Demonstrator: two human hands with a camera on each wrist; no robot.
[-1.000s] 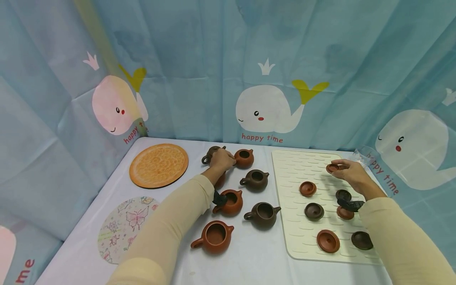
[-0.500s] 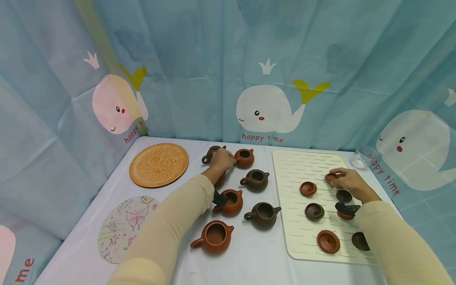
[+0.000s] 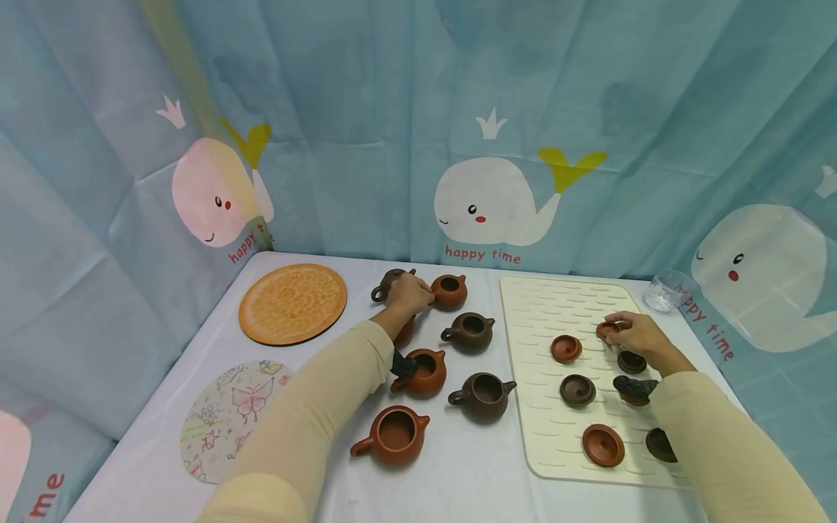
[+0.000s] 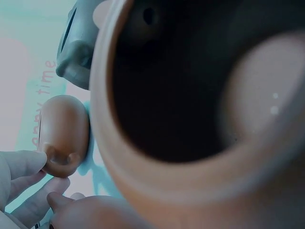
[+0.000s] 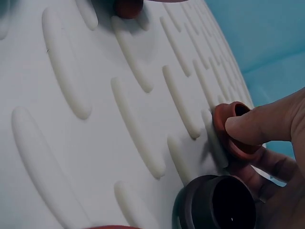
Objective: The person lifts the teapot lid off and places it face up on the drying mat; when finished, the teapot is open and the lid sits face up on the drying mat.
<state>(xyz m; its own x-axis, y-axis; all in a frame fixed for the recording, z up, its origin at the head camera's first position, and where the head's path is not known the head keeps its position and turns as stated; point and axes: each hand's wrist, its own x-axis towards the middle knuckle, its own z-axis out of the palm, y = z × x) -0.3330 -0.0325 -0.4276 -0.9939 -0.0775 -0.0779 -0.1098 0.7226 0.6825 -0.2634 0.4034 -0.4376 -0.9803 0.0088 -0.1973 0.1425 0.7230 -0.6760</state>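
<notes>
My left hand (image 3: 407, 292) pinches the handle of a reddish-brown teapot (image 3: 450, 292) in the back row; in the left wrist view thumb and fingers meet at that teapot's (image 4: 65, 129) handle. The teapot has no lid on. A dark brown teapot (image 3: 389, 280) stands just left of the hand, partly hidden by it. On the right, my right hand (image 3: 644, 338) holds a small reddish-brown teapot lid (image 3: 608, 330) by its edge, at the surface of the cream mat (image 3: 532, 312). In the right wrist view the thumb lies on this lid (image 5: 231, 133), beside a dark lid (image 5: 190, 205) with its hollow side showing.
Several other lidless teapots, including a front red one (image 3: 395, 436) and a dark one (image 3: 482, 396), fill the middle. More lids, such as a large red one (image 3: 603, 444), lie on the mat. A clear cup (image 3: 665, 292), orange round mat (image 3: 293, 303) and patterned round mat (image 3: 216, 428) lie around.
My right hand has come down and slightly nearer with the red lid, bringing it to the mat. The clear cup behind now shows more fully. My left hand stays at the same teapot.
</notes>
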